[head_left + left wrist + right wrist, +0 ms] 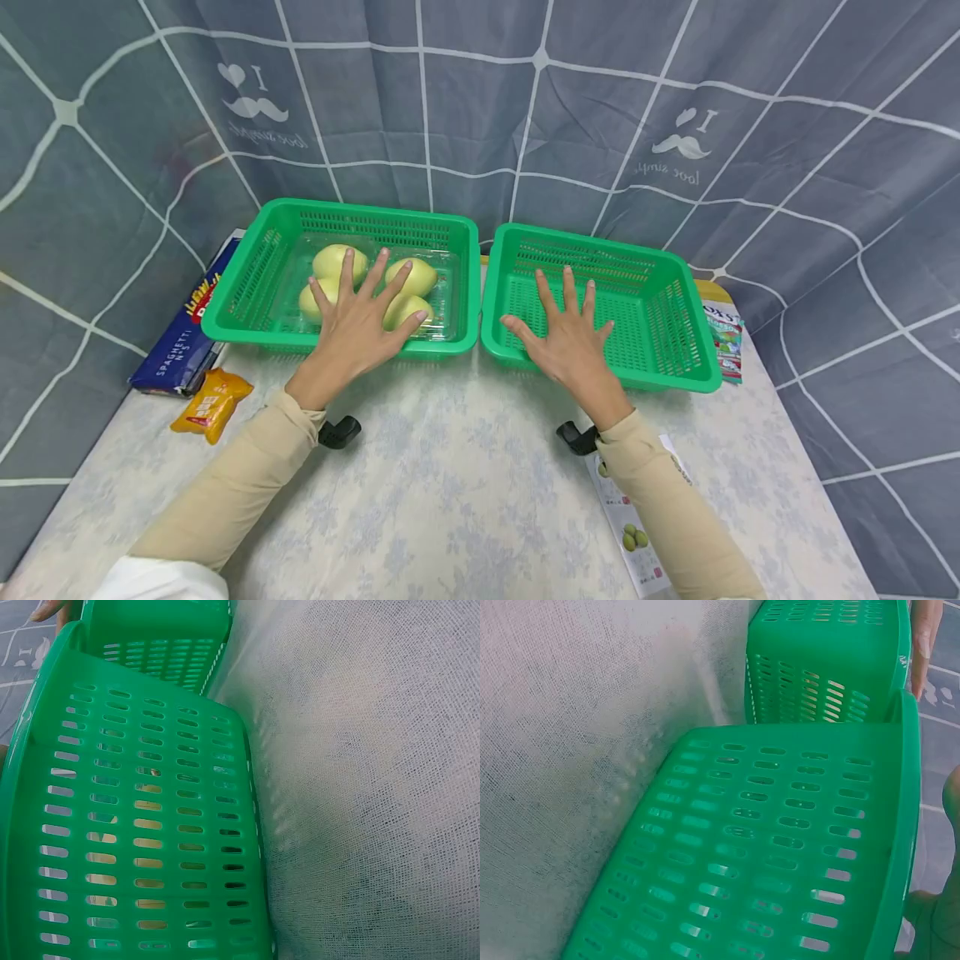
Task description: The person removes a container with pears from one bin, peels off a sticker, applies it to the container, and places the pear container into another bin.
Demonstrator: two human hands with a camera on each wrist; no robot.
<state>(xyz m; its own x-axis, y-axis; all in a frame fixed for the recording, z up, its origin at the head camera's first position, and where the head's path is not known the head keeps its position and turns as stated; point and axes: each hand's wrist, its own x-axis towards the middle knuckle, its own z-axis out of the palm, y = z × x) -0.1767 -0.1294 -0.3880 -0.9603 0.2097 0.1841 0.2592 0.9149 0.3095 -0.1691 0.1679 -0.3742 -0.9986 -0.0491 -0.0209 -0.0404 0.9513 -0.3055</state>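
Head view: four fruit (422, 277) sit in a clear tray (445, 289) inside the left basket (375, 212), whose long axis runs crosswise. My left hand (358, 321), the nearer to them, lies over that basket's near rim, fingers spread above the fruit, gripping nothing; whether they touch, I cannot tell. My right hand (568, 337), equally splayed and empty, lies over the right basket (600, 244), just beside the left basket.
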